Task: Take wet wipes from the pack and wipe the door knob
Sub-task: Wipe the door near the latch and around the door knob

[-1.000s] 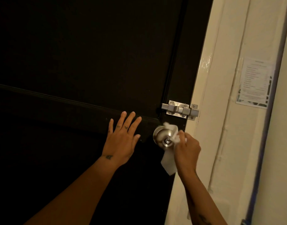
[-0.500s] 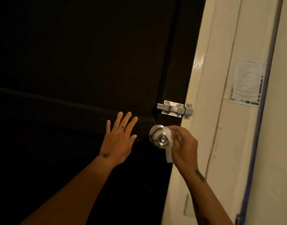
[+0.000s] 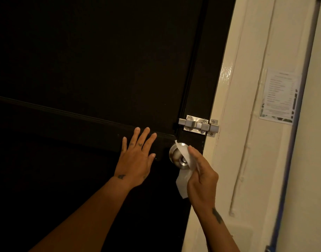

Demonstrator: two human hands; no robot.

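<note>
Wall notice (image 3: 278, 96): txt illegible.

latch (image 3: 198, 125) above door knob (image 3: 177, 155), door's right edge.

Dark, nearly black wooden door (image 3: 94, 66) is filling the left and centre, a raised horizontal moulding strip (image 3: 65, 113) running across it. Brushed steel sliding bolt latch (image 3: 198, 125) is sitting at the door's right edge, bridging onto the glossy cream-painted door frame (image 3: 227, 110). White printed paper notice (image 3: 279, 96) is hanging on the cream wall (image 3: 316, 160) to the right; text too small to read. Blue vertical strip (image 3: 290, 151) is running down just beside it.
</note>
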